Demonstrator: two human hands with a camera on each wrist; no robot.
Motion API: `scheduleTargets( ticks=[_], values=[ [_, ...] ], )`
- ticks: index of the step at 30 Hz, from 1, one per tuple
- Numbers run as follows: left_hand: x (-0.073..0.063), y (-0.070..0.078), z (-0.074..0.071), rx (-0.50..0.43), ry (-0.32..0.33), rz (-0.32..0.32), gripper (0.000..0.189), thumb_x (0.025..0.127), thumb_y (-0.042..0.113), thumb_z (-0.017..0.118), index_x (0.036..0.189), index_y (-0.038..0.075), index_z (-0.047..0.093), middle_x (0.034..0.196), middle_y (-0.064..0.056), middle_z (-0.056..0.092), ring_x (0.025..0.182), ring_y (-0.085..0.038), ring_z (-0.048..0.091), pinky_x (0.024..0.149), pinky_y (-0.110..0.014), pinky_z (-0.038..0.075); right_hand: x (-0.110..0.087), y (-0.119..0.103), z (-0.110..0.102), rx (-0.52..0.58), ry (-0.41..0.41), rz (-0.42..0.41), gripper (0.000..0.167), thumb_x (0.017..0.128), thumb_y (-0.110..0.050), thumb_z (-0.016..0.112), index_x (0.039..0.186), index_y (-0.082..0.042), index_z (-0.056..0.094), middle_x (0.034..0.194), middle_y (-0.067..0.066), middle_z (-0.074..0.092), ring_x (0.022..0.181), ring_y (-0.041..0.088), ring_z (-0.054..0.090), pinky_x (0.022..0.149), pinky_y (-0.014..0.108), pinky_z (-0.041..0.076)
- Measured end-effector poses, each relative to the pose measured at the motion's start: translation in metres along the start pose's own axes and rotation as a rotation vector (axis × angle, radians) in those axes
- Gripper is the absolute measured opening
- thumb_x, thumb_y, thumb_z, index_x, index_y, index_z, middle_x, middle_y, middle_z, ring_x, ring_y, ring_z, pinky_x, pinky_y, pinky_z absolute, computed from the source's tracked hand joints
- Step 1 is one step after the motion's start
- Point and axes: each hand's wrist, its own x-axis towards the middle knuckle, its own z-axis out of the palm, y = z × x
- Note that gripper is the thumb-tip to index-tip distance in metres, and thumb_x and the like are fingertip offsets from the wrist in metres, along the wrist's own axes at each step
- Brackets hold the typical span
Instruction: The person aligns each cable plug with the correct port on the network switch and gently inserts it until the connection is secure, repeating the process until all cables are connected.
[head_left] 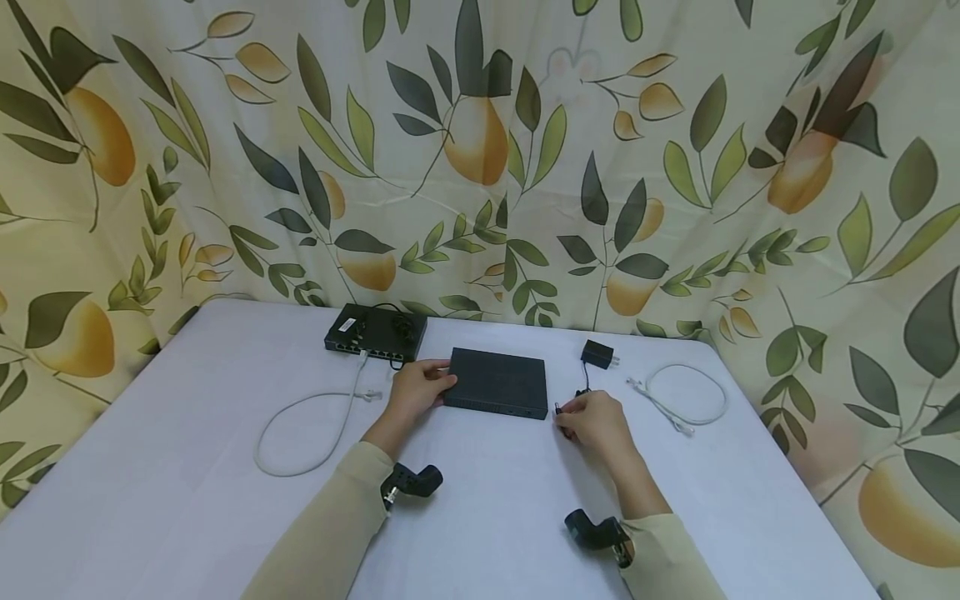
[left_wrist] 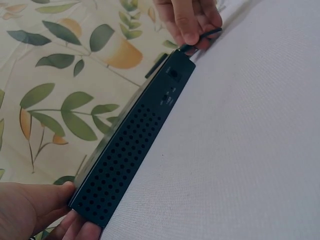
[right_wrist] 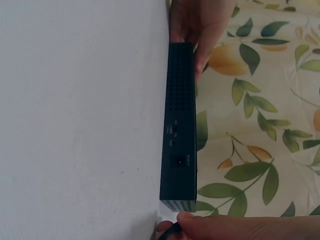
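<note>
A flat black network switch [head_left: 497, 383] lies on the table, its side with a round power socket [right_wrist: 180, 161] and rows of vent holes towards me. My left hand [head_left: 417, 388] grips its left end, thumb on the upper edge and fingers below, as the left wrist view shows. Just off its right end, my right hand [head_left: 596, 421] pinches the black DC plug [head_left: 557, 409] of a power cord between thumb and fingers. The plug is apart from the socket. The cord leads back to a black power adapter [head_left: 597, 354] behind that hand.
At the back left stands a second black switch [head_left: 345, 333] with a white network cable [head_left: 262, 442] plugged into it. Another white cable [head_left: 723, 408] lies coiled at the right. A patterned curtain [head_left: 420, 208] hangs behind the white table [head_left: 187, 467].
</note>
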Motion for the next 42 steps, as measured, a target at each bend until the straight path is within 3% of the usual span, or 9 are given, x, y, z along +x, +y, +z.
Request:
scheduleTargets(
  ticks=[9,17,26,33,42],
  values=[
    [0.000,0.000,0.000,0.004,-0.001,-0.004,0.037,0.089,0.015,0.073,0.126,0.012,0.068,0.107,-0.011,0.068,0.076,-0.015,0.064,0.062,-0.020,0.058,-0.007,-0.004,0.003,0.037,-0.062,0.037,0.013,0.084,-0.012,0.077,0.089,-0.001,0.076,0.065,0.004,0.066,0.059,0.013,0.059,0.054,0.020,0.047],
    [-0.002,0.001,0.000,0.007,0.003,-0.012,0.037,0.090,0.015,0.073,0.126,0.012,0.068,0.111,-0.011,0.069,0.086,-0.018,0.066,0.063,-0.021,0.058,-0.010,-0.001,0.007,0.049,-0.071,-0.004,0.012,0.084,-0.011,0.077,0.089,0.000,0.075,0.066,0.003,0.067,0.059,0.012,0.060,0.052,0.021,0.050],
    [-0.002,0.002,0.000,0.007,0.002,-0.015,0.037,0.090,0.015,0.073,0.126,0.012,0.068,0.112,-0.011,0.069,0.090,-0.020,0.066,0.064,-0.021,0.058,-0.015,-0.005,0.010,0.115,-0.110,0.004,0.011,0.085,-0.009,0.076,0.089,0.001,0.075,0.068,0.003,0.069,0.059,0.012,0.061,0.054,0.022,0.054],
    [-0.002,0.002,0.001,0.016,0.003,-0.017,0.036,0.090,0.015,0.072,0.126,0.012,0.068,0.112,-0.011,0.069,0.091,-0.020,0.065,0.065,-0.021,0.059,-0.014,-0.008,0.014,0.156,-0.100,0.003,0.011,0.085,-0.009,0.076,0.088,0.001,0.075,0.071,0.004,0.069,0.057,0.011,0.060,0.053,0.020,0.054],
    [-0.001,0.002,0.002,0.020,0.007,-0.017,0.037,0.090,0.016,0.073,0.126,0.012,0.068,0.113,-0.011,0.069,0.093,-0.020,0.066,0.065,-0.022,0.059,-0.013,-0.012,0.022,0.156,-0.074,-0.008,0.009,0.083,-0.008,0.077,0.084,0.000,0.075,0.062,0.002,0.067,0.051,0.009,0.059,0.049,0.019,0.052]
  ],
)
